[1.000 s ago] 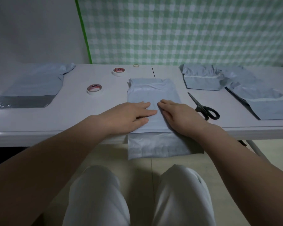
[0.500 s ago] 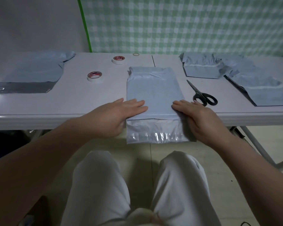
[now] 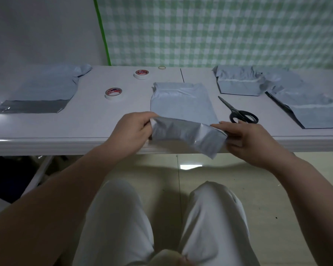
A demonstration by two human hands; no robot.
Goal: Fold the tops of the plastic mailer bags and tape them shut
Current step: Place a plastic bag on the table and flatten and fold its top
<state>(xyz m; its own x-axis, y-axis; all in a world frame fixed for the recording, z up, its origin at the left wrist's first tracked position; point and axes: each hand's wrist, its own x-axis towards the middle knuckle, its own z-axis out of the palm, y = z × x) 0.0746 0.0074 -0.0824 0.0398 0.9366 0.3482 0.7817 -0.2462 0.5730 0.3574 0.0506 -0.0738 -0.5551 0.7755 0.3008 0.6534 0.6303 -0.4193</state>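
Grey mailer bag flap pinched by left hand and right hand; nearer tape roll label red (writing unreadable).

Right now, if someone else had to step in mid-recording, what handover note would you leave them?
Left hand pinches the left end of the flap of the centre mailer bag. Right hand grips the flap's right end.
The flap is lifted at the table edge and not yet creased flat.
Near tape roll and far tape roll lie left of the bag, scissors to its right.
Done, apparently: rear bag and far-right bag look folded; I cannot tell whether they are taped.
Left: crease and tape this one, then the left bag, which is unfolded.
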